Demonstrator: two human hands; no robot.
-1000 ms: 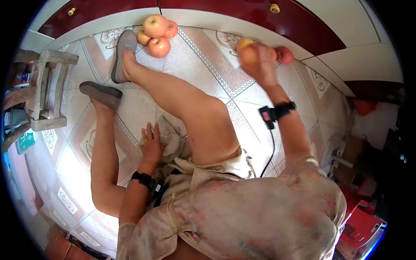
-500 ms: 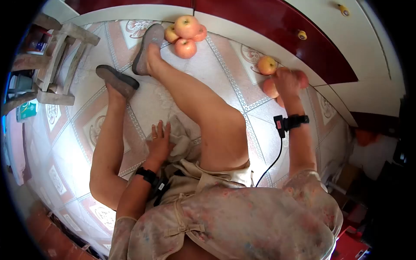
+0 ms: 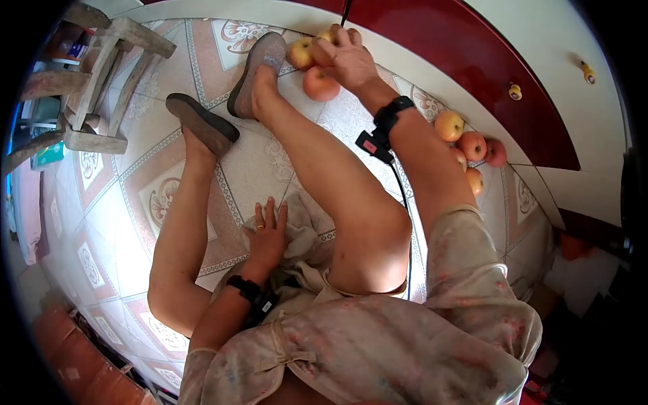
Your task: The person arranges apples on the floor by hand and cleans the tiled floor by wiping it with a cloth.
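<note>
My right hand [image 3: 352, 64] reaches to the far cluster of apples by the cabinet base, its thumb and fingers curved round the top apple [image 3: 321, 57]. The hand partly hides that apple and the fruit behind it. A yellowish apple [image 3: 300, 52] and a redder apple [image 3: 320, 84] lie beside it on the floor. My left hand [image 3: 268, 237] is open, fingers spread, against a crumpled grey cloth [image 3: 297, 219] between my legs; it holds nothing. To the right, a second group of several apples [image 3: 471, 145] sits on the tiles, close to the cabinet.
Red and white cabinets [image 3: 486, 64] with yellow knobs run along the far side. A wooden stool [image 3: 101, 88] stands at the left. My legs stretch across the tiled floor [image 3: 270, 162]. A black cable [image 3: 405, 189] hangs from the band on my right wrist.
My right hand has moved left from the right-hand apple group to the far cluster, uncovering the right-hand apples. My left hand stays by the cloth. The view has shifted slightly.
</note>
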